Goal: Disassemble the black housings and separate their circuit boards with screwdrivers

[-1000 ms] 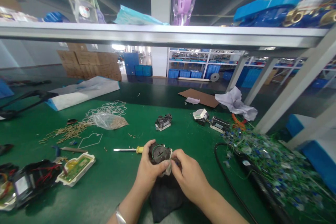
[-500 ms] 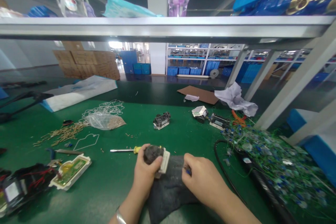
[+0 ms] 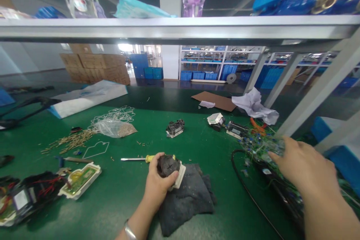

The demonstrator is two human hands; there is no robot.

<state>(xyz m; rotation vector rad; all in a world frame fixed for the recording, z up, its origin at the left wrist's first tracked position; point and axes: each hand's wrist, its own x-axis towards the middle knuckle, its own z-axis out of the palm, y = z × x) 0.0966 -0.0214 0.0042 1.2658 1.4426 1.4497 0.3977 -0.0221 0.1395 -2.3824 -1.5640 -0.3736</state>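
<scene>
My left hand (image 3: 157, 185) grips a small black motor with a white plastic base (image 3: 171, 167), resting it on a dark grey cloth (image 3: 187, 197) on the green mat. My right hand (image 3: 305, 167) has swung out to the right, over a heap of small blue components and green wires (image 3: 284, 157). Its fingers point left toward the heap, and they are blurred, so I cannot tell whether they hold anything. A yellow-handled screwdriver (image 3: 137, 159) lies just left of the motor.
A white-framed circuit board (image 3: 80, 180) and a black unit with red wires (image 3: 30, 195) lie at the left. Brass pins (image 3: 70, 140), a plastic bag (image 3: 114, 128), small modules (image 3: 174, 128) (image 3: 216, 120) and a black cable (image 3: 247, 191) sit on the mat. A metal shelf (image 3: 180, 30) runs overhead.
My right hand left the motor and the cloth and moved right over the component heap. My left hand kept the motor on the cloth.
</scene>
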